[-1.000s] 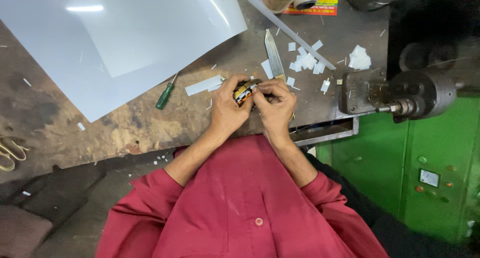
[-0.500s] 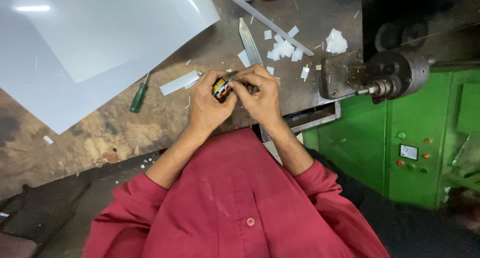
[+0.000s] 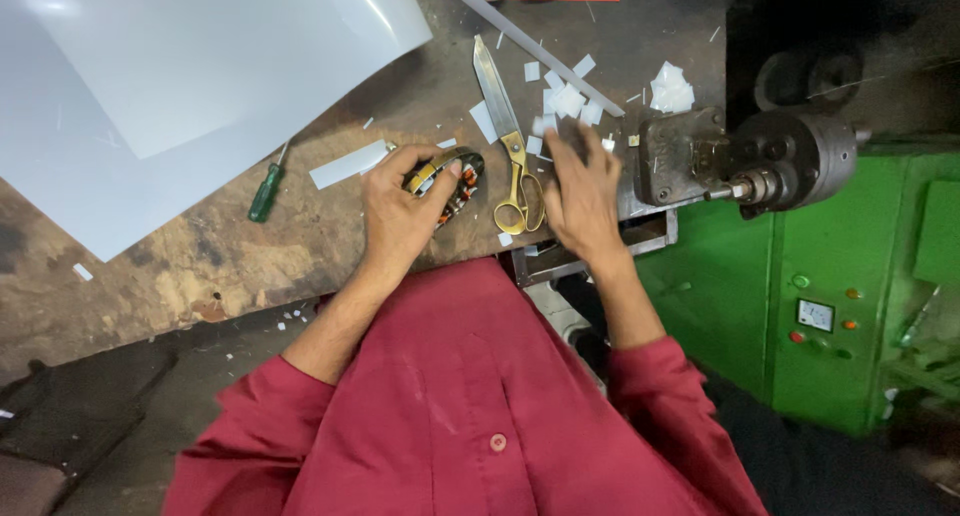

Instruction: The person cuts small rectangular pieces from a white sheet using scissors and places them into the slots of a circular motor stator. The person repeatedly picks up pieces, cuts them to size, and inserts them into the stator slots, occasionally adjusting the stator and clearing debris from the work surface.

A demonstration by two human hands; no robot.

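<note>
Over the scarred worktop (image 3: 200, 256), beside a large white sheet (image 3: 180, 66), the right hand (image 3: 582, 191) hovers flat with fingers spread above brass-handled scissors (image 3: 510, 141) and paper scraps (image 3: 565, 101), while the left hand (image 3: 400, 211), wrist bent, grips a small wound motor core (image 3: 455, 181) at the worktop's edge.

Small wound motor core (image 3: 450, 181): dark oval ring with orange-and-white windings, gripped in left hand (image 3: 400, 216), resting near bench edge. Brass-handled scissors (image 3: 510, 146): closed, flat on bench, blades pointing away, just beside open right hand (image 3: 580, 196).
</note>
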